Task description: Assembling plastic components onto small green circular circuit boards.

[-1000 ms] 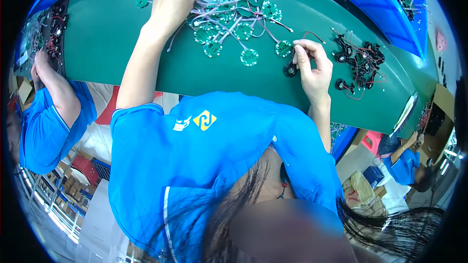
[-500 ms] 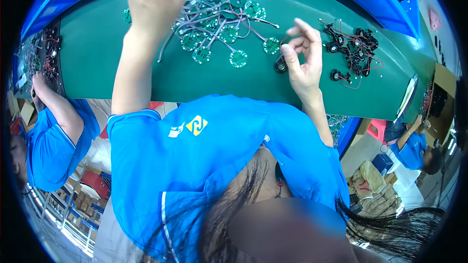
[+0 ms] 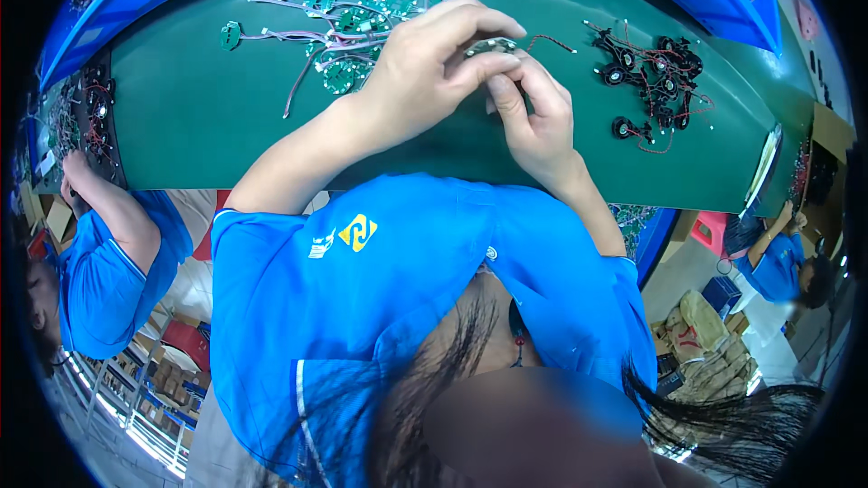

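A small round circuit board (image 3: 493, 46) sits between the thumb and fingers of my left hand (image 3: 420, 63), above the middle of the table. Against it come the fingertips of my right hand (image 3: 540, 122), closed in a pinch. A twisted red-and-black wire (image 3: 553, 40) with a light connector sticks out beyond those fingertips. Whatever it joins to is hidden behind the fingers. Left of my hands lies a loose pile of green round circuit boards (image 3: 339, 77) with grey-purple leads, partly covered by my left hand.
Several black round parts with red-and-black wires (image 3: 667, 81) lie heaped on the right of the green table (image 3: 199, 117). Blue bins (image 3: 145, 0) line the far edge. One co-worker (image 3: 113, 244) sits at the left, another (image 3: 778, 262) at the far right.
My left hand has come from the far pile toward the middle, now with a circuit board. My right hand has shifted slightly left to meet it. Fewer boards show in the pile.
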Demonstrator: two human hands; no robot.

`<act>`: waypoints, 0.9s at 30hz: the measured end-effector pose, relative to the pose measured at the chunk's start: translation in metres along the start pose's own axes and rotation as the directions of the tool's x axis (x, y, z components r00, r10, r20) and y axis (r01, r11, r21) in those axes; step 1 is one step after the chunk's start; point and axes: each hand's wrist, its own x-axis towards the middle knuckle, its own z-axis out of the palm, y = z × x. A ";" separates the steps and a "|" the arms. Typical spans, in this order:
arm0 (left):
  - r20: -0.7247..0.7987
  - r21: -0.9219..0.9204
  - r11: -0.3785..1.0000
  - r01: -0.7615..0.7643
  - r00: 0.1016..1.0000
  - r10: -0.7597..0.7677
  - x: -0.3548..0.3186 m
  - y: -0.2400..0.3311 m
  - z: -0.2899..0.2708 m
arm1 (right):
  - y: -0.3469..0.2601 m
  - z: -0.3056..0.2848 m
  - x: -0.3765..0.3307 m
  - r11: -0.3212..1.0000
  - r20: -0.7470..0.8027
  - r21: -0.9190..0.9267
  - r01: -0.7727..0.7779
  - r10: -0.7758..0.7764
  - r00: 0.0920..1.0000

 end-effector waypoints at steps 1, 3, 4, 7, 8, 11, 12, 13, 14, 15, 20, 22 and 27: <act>0.025 -0.019 0.999 0.037 0.999 -0.036 -0.001 -0.003 -0.003 | 0.001 -0.004 0.002 0.999 0.032 -0.032 0.030 -0.029 0.999; 0.073 -0.054 0.992 0.111 0.992 -0.107 -0.004 -0.006 -0.010 | 0.002 -0.014 0.006 0.991 0.099 -0.093 0.095 -0.086 0.991; 0.018 -0.088 0.990 0.107 0.994 -0.106 -0.003 -0.004 -0.018 | 0.003 -0.022 0.010 0.976 0.089 -0.138 0.168 -0.157 0.984; -0.141 -0.174 0.981 0.083 0.984 -0.108 0.006 0.014 -0.049 | -0.005 -0.048 0.015 0.938 0.112 -0.283 0.199 -0.173 0.978; -0.245 -0.222 0.973 0.061 0.962 -0.116 0.008 0.017 -0.058 | -0.006 -0.051 0.014 0.910 0.139 -0.381 0.162 -0.116 0.983; -0.412 -0.232 0.938 -0.258 0.900 0.145 0.016 0.026 -0.071 | -0.007 -0.050 0.000 0.818 0.303 -0.514 0.257 -0.108 0.947; -0.470 -0.239 0.927 -0.289 0.870 0.150 0.014 0.031 -0.073 | -0.004 -0.049 -0.004 0.764 0.379 -0.567 0.309 -0.091 0.921; -0.526 -0.244 0.915 -0.321 0.837 0.153 0.014 0.034 -0.073 | -0.002 -0.049 -0.007 0.703 0.450 -0.612 0.362 -0.066 0.890; -0.477 -0.240 0.924 -0.297 0.865 0.155 0.012 0.035 -0.069 | 0.001 -0.048 -0.010 0.703 0.454 -0.611 0.364 -0.066 0.888; -0.424 -0.236 0.932 -0.275 0.892 0.155 0.011 0.035 -0.064 | 0.004 -0.047 -0.013 0.695 0.450 -0.630 0.345 -0.035 0.892; -0.109 -0.676 0.737 0.005 0.988 -0.106 0.003 0.028 -0.036 | 0.008 -0.045 -0.020 0.672 0.418 -0.690 0.269 0.066 0.906; 0.009 -0.678 0.718 0.156 0.979 -0.203 -0.002 0.017 -0.034 | 0.005 -0.044 -0.023 0.681 0.390 -0.697 0.226 0.095 0.916; 0.313 -0.679 0.552 0.484 0.871 -0.380 -0.018 -0.014 -0.017 | 0.004 -0.050 -0.019 0.575 0.268 -0.799 0.178 0.075 0.960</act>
